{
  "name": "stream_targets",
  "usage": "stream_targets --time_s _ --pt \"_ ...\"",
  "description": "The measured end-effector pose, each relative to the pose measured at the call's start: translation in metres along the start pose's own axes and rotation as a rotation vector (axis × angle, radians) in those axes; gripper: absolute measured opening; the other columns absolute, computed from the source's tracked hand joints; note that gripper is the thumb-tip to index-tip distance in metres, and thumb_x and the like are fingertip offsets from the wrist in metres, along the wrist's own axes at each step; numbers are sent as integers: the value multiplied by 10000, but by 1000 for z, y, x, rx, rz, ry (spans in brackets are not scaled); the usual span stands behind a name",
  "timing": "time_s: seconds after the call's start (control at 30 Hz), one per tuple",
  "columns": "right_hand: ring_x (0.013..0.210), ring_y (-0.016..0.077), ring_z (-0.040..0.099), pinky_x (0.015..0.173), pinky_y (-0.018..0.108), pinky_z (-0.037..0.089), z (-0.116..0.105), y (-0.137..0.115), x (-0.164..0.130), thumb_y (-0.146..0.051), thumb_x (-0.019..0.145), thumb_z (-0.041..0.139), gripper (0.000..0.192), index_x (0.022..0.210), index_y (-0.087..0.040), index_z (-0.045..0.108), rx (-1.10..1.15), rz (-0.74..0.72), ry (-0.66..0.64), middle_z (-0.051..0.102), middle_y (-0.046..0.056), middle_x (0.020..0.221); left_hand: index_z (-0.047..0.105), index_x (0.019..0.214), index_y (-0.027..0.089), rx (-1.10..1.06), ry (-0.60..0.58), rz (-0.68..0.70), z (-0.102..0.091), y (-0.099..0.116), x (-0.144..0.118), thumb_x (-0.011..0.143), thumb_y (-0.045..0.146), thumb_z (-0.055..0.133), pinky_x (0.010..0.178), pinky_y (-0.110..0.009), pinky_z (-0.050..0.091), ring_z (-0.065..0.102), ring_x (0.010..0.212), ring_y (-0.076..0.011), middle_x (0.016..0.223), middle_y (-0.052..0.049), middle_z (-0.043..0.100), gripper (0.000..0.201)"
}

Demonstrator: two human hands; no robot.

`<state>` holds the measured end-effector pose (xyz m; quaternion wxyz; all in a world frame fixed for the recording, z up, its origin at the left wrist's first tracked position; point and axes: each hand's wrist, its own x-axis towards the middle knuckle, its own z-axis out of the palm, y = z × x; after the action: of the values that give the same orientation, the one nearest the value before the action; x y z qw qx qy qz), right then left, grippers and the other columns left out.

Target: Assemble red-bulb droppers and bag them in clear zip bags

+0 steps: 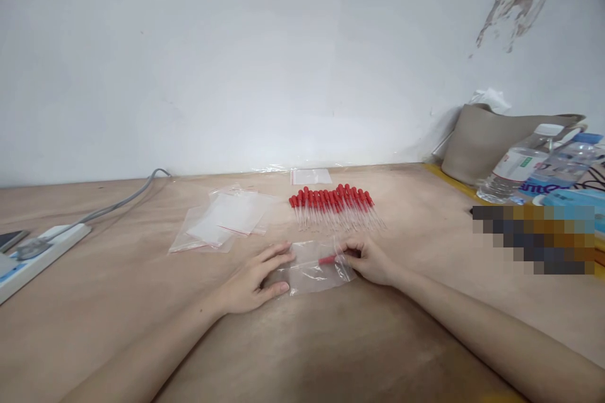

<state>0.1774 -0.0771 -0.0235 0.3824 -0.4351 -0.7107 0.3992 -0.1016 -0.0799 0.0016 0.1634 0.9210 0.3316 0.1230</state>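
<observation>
Fingers (278,256) of the left hand (250,283) lie spread flat on a clear zip bag (314,271) at frame centre while the right hand (371,261) pinches its red-bulbed dropper (328,259), apparently mid-bagging.

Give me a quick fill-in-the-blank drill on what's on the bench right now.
1. Both hands rest on a clear zip bag that holds one ____-capped dropper.
2. The row of droppers lies ____ the bag, nearer the wall.
3. The pile of empty bags lies to the ____ of the droppers.
4. The right hand touches the bag's ____ end.

Missing words: red; beyond; left; right
</observation>
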Motion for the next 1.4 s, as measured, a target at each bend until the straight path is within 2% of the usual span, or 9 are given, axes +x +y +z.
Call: stream_targets --time_s 0.13,0.27,0.43,0.63,0.8,0.97,1.13,1.27,1.4 --pt "636 140 557 610 261 432 -25 10 21 -301 680 582 163 755 -181 664 -66 42 197 654 18 720 422 1209 239 -40 32 9 0 2 0 843 375 457 989 -386 337 346 1225 -228 1378 -66 307 392" --pt "614 137 544 613 259 422 -56 16 68 -268 694 547 167 775 -181 664 -404 54 502 648 24 712 469 1118 231 -60 39 -13 -2 5 -1 877 337 395 979 -369 349 368 1209 -208 1359 -51 340 273" --pt "797 200 556 728 309 403 -62 18 117 -317 727 527 244 860 -173 672 -768 94 531 614 96 874 431 1183 235 -44 37 6 0 3 -1 854 352 442 996 -375 330 347 1223 -212 1366 -56 328 350" --pt "823 201 556 752 311 400 -58 20 136 -249 677 567 160 767 -160 664 -606 119 537 616 85 858 449 1195 229 -66 62 18 4 -2 -2 855 339 445 1018 -380 306 303 1251 -225 1384 -66 288 358" --pt "665 129 563 623 242 429 -73 4 119 -267 758 475 187 826 -142 596 -432 77 559 627 42 743 468 1198 236 -62 57 8 2 0 -2 860 341 436 1001 -373 335 360 1214 -218 1334 -71 358 355" --pt "483 81 491 487 209 408 -77 -4 56 -397 718 559 231 782 -184 498 140 15 681 557 -24 605 480 1193 243 -67 71 22 1 1 -1 858 343 440 984 -382 358 384 1193 -220 1290 -65 418 352" --pt "484 67 498 476 191 429 -57 11 9 -424 647 647 289 698 -184 495 429 187 688 569 -16 612 471 1201 243 -55 84 27 2 0 -1 844 361 463 986 -378 356 388 1190 -216 1279 -64 432 376" --pt "493 87 534 487 219 468 -37 14 2 -367 641 673 253 698 -199 492 621 249 656 582 -7 629 441 1228 238 -56 78 18 1 1 -1 845 366 461 999 -379 340 372 1204 -210 1281 -62 434 404" --pt "561 115 591 560 252 505 -22 7 -1 -347 624 696 274 720 -197 487 701 307 493 602 0 647 390 1267 241 -58 82 -3 1 2 -1 838 376 470 997 -399 336 378 1199 -221 1301 -66 420 457"
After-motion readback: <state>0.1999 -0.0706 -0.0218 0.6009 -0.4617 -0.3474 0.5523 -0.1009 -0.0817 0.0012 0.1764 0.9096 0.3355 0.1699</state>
